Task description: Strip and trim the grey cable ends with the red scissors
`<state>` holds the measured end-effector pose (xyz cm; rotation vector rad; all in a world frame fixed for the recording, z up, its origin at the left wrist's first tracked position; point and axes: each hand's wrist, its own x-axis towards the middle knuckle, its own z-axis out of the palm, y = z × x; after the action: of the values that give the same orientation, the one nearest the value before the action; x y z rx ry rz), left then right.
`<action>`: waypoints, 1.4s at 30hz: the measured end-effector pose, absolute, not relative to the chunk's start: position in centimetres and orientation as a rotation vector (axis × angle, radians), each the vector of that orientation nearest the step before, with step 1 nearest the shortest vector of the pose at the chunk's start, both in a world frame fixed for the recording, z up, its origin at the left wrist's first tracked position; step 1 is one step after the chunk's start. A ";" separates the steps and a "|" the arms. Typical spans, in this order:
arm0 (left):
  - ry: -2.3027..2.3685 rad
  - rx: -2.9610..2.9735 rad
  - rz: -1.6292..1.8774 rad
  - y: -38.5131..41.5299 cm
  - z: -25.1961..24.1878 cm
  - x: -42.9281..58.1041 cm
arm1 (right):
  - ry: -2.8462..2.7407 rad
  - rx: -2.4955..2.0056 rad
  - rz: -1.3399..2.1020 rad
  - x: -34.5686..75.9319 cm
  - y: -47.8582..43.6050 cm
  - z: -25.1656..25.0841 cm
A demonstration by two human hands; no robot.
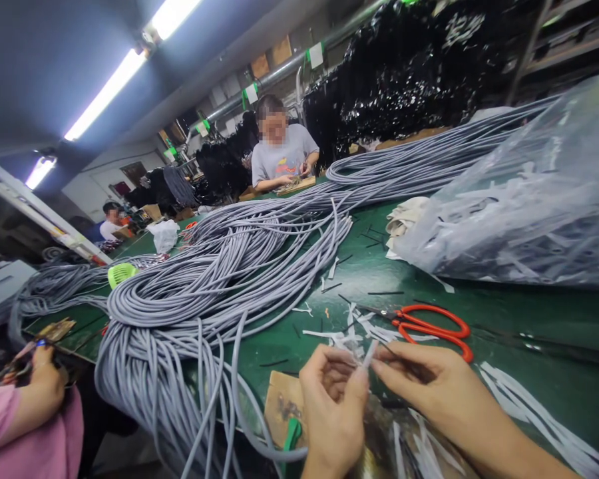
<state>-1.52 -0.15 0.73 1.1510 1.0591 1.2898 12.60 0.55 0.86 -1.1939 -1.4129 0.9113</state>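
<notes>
My left hand (332,406) and my right hand (419,379) meet near the table's front edge. Both pinch a short pale strip (368,354) that stands up between the fingertips. Thin dark wires seem to run under my right fingers; I cannot make them out well. A worn wooden board (282,406) with a green piece (292,436) lies under my left hand. Red-handled scissors (429,326) lie on the green table (379,273) just beyond my right hand. White strip scraps (529,406) are scattered around my hands.
A big heap of grey cables (219,279) covers the table's left and middle. A clear plastic bag of scraps (524,199) lies at the right. A co-worker's hand (44,379) with a pink sleeve is at the left. Other people sit farther back.
</notes>
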 end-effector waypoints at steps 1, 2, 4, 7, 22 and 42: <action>1.026 1.151 1.260 -0.1 0.7 -1.5 | -1.392 -1.193 0.916 12.6 0.7 0.9; 0.985 1.133 1.241 0.0 0.8 -1.5 | -1.377 -1.197 0.917 12.6 0.8 1.0; 0.914 1.058 1.251 0.1 1.2 -1.3 | -1.351 -1.224 0.893 12.8 1.2 1.4; 0.818 0.968 1.217 0.3 1.8 -1.2 | -1.242 -1.235 0.842 13.5 2.0 1.6; 0.915 0.947 1.298 0.9 1.3 -1.2 | -1.718 -0.860 0.070 12.4 0.6 1.3; 1.111 1.177 1.256 0.0 1.4 -1.1 | -1.650 -0.997 0.169 14.0 0.3 3.3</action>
<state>-1.10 0.02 1.41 1.1774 1.1107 1.2559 14.03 0.35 3.30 -0.9966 -1.6502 0.1686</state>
